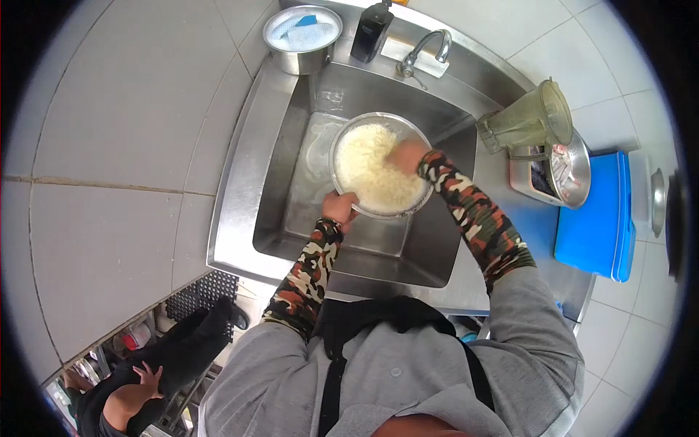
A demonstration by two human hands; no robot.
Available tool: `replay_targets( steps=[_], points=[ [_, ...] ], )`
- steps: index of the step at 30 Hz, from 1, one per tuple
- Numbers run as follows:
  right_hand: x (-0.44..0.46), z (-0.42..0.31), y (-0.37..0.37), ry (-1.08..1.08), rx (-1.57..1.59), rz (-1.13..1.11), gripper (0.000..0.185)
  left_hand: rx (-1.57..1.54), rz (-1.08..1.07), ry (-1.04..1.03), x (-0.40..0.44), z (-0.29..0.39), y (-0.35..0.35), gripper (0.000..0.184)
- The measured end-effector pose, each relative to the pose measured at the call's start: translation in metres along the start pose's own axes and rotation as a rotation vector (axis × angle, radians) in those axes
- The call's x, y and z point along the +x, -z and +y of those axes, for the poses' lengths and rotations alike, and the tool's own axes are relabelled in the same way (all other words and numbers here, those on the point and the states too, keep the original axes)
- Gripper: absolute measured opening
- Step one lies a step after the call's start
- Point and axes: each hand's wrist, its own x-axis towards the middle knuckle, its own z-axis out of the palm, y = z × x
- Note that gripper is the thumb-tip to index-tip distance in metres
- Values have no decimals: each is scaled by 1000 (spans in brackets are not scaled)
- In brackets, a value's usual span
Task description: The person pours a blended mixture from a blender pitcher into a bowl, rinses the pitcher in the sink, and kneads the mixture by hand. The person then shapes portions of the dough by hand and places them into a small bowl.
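**Bowl (339, 188) between two hands: left on the rim, right inside**

The left hand (340, 208) grips the rim on the side toward the body, thumb over the edge, the other fingers mostly hidden below. The bowl opens ahead of that hand and to its right. Being round, it offers no long axis; the line that counts runs from the left hand, across the pale, wet mix (364, 153), to the right hand (409, 155).

The right hand is farther forward and well to the right, its forearm crossing the rim on that side. It is the nearer to the mix, its fingers in or against it; blur hides whether they are curled or spread. Most of the mix lies to its left, ahead of the left hand.

Around both hands is the sink (302, 211). Whether the bowl rests on its floor or hangs from the left hand's grip, I cannot tell. The tap (429, 52) stands ahead of the right hand, well apart from it; the jug (539, 120) is off to that hand's right.
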Motion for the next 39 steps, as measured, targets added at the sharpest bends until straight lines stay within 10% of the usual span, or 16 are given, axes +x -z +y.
replay_targets(
  steps=[7,13,17,25,29,31,39],
  points=[
    [27,-19,-20,133,119,317,52,123,-117,-32,-5,-11,-4,33],
    [-23,-46,-27,295,-344,-164,37,115,-77,-12,0,-15,9,32],
    [-14,9,-11,378,-77,281,36,66,-109,-70,-1,-19,22,30],
    [26,-35,-55,486,60,175,39,39,-123,-47,-3,-11,5,31],
    [-29,-35,-23,414,-228,-72,29,49,-72,-14,-4,-15,14,32],
    [-46,-7,-28,481,-209,239,35,24,-78,-24,-8,-7,17,32],
    [-20,-25,-52,323,-237,223,32,-33,-77,-11,-21,-4,-4,33]
  ],
)
